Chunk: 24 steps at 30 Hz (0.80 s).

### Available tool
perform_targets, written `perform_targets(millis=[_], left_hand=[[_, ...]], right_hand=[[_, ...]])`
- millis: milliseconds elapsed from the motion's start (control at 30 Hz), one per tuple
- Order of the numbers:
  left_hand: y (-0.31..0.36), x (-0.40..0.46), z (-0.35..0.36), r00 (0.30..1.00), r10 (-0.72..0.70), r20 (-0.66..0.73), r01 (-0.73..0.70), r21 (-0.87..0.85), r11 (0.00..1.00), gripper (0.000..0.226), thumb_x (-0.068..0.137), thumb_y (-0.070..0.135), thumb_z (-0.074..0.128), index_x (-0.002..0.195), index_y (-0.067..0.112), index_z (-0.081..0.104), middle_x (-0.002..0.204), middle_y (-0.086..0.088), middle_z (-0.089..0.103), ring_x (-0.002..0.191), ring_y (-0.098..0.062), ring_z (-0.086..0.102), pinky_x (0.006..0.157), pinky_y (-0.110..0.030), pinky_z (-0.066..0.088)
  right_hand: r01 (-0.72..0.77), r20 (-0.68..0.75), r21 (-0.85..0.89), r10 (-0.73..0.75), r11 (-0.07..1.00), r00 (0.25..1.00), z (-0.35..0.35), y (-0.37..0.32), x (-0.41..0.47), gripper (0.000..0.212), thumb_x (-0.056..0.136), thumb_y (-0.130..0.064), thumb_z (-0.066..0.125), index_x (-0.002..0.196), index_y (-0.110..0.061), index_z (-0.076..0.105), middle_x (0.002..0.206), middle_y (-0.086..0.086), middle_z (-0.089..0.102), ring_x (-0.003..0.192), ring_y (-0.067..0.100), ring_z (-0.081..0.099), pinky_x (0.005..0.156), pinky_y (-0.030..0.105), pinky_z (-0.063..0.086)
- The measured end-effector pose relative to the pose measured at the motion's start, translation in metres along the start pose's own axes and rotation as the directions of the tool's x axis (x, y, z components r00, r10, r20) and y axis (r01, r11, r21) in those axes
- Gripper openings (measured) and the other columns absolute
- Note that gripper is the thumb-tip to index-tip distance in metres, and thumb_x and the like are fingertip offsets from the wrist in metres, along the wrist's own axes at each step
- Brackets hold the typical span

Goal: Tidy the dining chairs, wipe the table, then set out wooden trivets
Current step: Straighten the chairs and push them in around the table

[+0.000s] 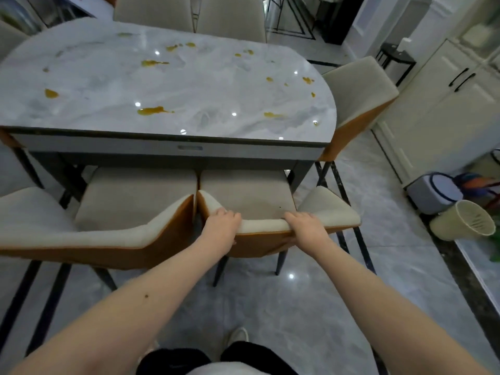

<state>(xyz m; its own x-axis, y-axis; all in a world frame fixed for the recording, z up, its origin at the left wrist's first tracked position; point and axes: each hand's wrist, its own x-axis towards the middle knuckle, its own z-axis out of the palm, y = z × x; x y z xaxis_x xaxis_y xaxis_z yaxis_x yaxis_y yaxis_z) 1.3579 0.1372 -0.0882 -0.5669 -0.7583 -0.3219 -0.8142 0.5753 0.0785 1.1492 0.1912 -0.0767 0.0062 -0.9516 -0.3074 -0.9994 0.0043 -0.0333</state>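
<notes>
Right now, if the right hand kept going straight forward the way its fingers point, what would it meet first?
The right hand grips the chair backrest, fingers pointing toward the table. Straight ahead lies that chair's seat, then the table's dark apron. The hand's height over the seat is unclear, so the apron might come first.

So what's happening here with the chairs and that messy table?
A person is gripping the backrest of a dining chair with both hands, the left hand and the right hand, at the near side of the table. Its seat is partly under the table, beside a second chair on the left. The marble top is not yet wiped: yellow spills are scattered across it. No trivets are in view.
</notes>
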Motion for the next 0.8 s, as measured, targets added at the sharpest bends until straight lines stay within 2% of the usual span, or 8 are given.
perform_targets(millis=[133, 433, 667, 800], left_hand=[[0.003, 0.002, 0.0, 0.999, -0.031, 0.018, 0.031, 0.023, 0.999, 0.044, 0.087, 0.022, 0.063, 0.125, 0.012, 0.045, 0.132, -0.009, 0.05, 0.126, -0.027, 0.04, 0.102, -0.036, 0.036], [0.009, 0.002, -0.005, 0.996, -0.067, 0.066, 0.067, 0.009, 0.998, 0.046, 0.09, 0.018, 0.058, 0.133, 0.012, 0.043, 0.139, -0.009, 0.046, 0.135, -0.028, 0.031, 0.109, -0.037, 0.029], [0.011, -0.008, -0.004, 0.996, -0.057, 0.065, 0.057, 0.016, 0.998, 0.041, 0.091, 0.017, 0.057, 0.13, 0.012, 0.045, 0.135, -0.008, 0.049, 0.13, -0.027, 0.035, 0.107, -0.037, 0.032], [0.011, -0.012, -0.006, 0.992, -0.052, 0.115, 0.047, 0.049, 0.998, 0.042, 0.092, 0.017, 0.055, 0.133, 0.012, 0.044, 0.135, -0.009, 0.049, 0.126, -0.027, 0.037, 0.104, -0.037, 0.034]], right_hand=[[0.026, 0.059, -0.032, -0.024, 0.999, 0.998, 0.002, 0.009, 0.01, 0.039, 0.085, -0.035, 0.065, 0.117, -0.02, 0.051, 0.113, 0.005, 0.06, 0.106, 0.025, 0.055, 0.089, 0.035, 0.04], [0.042, 0.069, -0.117, -0.034, 0.992, 0.997, 0.001, 0.006, 0.009, 0.029, 0.091, -0.035, 0.057, 0.114, -0.017, 0.052, 0.109, 0.005, 0.063, 0.101, 0.026, 0.06, 0.083, 0.037, 0.044], [0.037, 0.084, -0.137, -0.025, 0.99, 0.996, 0.004, 0.001, 0.0, 0.03, 0.092, -0.037, 0.057, 0.114, -0.017, 0.05, 0.108, 0.005, 0.063, 0.1, 0.026, 0.06, 0.082, 0.038, 0.047], [0.04, 0.087, -0.138, -0.028, 0.99, 0.996, 0.006, -0.003, -0.004, 0.031, 0.092, -0.036, 0.056, 0.115, -0.016, 0.05, 0.11, 0.006, 0.062, 0.101, 0.026, 0.06, 0.082, 0.037, 0.046]])
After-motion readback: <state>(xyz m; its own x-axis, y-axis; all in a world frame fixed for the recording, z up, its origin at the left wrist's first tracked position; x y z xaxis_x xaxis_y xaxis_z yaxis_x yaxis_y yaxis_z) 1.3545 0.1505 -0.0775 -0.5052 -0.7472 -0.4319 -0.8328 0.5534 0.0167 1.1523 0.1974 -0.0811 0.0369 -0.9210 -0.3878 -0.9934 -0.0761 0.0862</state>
